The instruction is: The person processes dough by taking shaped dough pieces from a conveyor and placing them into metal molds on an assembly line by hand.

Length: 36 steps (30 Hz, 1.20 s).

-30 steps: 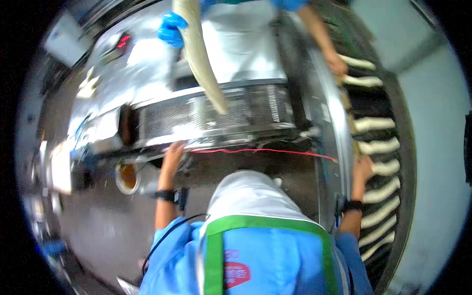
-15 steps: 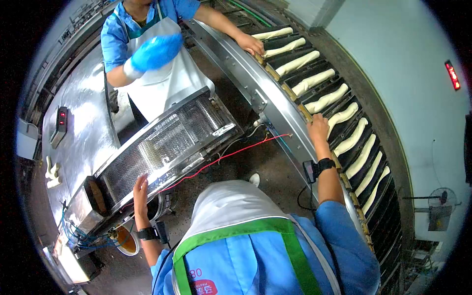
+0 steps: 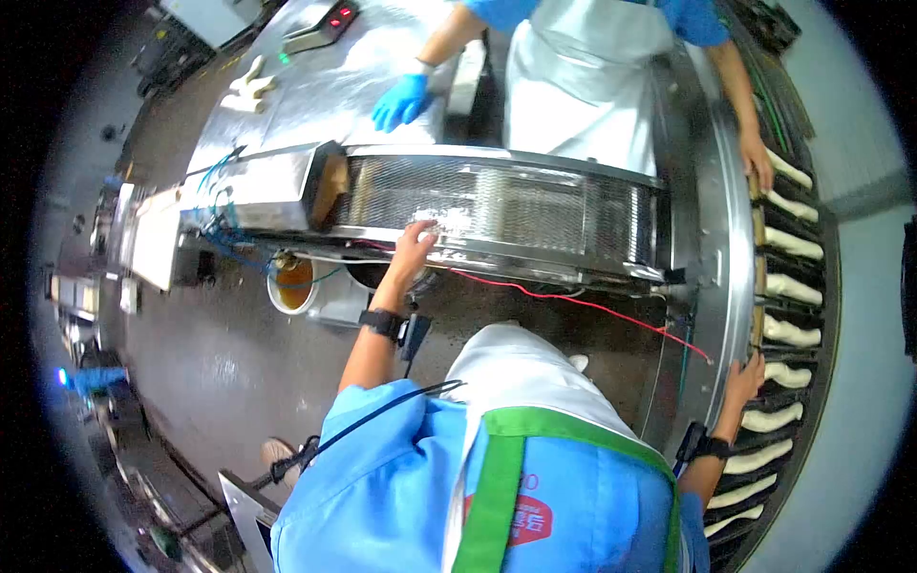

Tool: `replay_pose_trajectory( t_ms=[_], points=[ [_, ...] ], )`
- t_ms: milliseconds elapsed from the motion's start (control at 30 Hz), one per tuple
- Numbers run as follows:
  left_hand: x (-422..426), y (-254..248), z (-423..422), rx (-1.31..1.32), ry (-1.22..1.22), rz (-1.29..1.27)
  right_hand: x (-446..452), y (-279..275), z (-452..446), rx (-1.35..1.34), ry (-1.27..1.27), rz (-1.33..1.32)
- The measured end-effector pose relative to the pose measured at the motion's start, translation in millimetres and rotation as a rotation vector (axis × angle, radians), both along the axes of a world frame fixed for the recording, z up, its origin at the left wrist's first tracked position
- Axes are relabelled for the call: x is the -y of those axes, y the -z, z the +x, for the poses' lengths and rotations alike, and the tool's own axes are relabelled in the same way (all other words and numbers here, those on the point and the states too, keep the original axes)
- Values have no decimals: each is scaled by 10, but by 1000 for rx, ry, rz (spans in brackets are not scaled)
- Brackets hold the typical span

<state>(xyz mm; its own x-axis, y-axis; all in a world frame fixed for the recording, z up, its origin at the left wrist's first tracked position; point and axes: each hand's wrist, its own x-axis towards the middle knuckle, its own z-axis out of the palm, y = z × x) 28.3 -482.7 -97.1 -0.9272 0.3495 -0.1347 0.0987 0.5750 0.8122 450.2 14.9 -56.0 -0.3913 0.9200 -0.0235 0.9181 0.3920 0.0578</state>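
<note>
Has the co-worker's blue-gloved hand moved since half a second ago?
Yes. Judged against the steel table, the blue-gloved hand has gone from in front of the white apron to over the tabletop, left of the apron in view.

Ahead of me, a metal surface supports a scale with a red lit display. A co-worker, wearing a white apron, stands to the right of this surface. Toward my left, a white bucket contains amber liquid; blue tubing hangs in loops beside it. A red cord slopes down to the right above the dark floor. A pale wall bounds my view at the right.
</note>
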Motion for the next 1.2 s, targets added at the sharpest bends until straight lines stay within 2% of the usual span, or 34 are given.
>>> replay_pose_trajectory(
  t_ms=[33,100,167,200,233,267,300,333,367,433,467,500,533,600,700,833,933,1133,1200],
  points=[
    [-11,-112,21,12,-43,-6,146,-95,-22,23,-24,32],
    [148,146,-115,122,-237,61,176,-35,65,-35,-121,69],
    [332,391,-357,64,-326,212,142,52,135,-88,-198,112],
    [225,147,-420,163,-424,303,155,100,226,-97,-199,92],
    [491,867,-837,176,-525,403,161,131,303,-105,-200,72],
    [542,781,-926,119,-563,318,235,77,217,-31,-173,69],
    [627,625,-970,32,-578,184,149,189,204,-81,-223,20],
    [547,616,-1111,-5,-538,92,249,72,181,-175,-236,32],
    [535,564,-1201,-44,-492,-5,136,303,272,-186,-319,124],
    [500,526,-1436,-108,-379,-165,340,123,-120,-349,-276,88],
    [396,521,-1603,-137,-319,-217,400,-14,-312,-463,-365,177],
    [247,552,-1785,-158,-270,-257,281,93,-274,-327,-235,24],
    [62,544,-1915,-175,-229,-302,179,145,-301,-363,-240,19],
    [-413,661,-2312,-188,-160,-357,231,-13,-555,-212,-39,-82],
    [-1192,560,-2748,-230,-33,-375,271,-105,-644,-232,87,-161],
    [-1955,108,-2940,-253,90,-269,292,-47,-514,-296,112,-159],
    [-2488,-435,-2958,-238,185,-83,316,-81,-463,-305,124,-163],
    [-3266,-1697,-2479,-128,384,316,200,-126,-420,-366,96,-207],
    [-3375,-2011,-2186,-63,456,404,183,-184,-445,-413,18,-212]
  ],
)
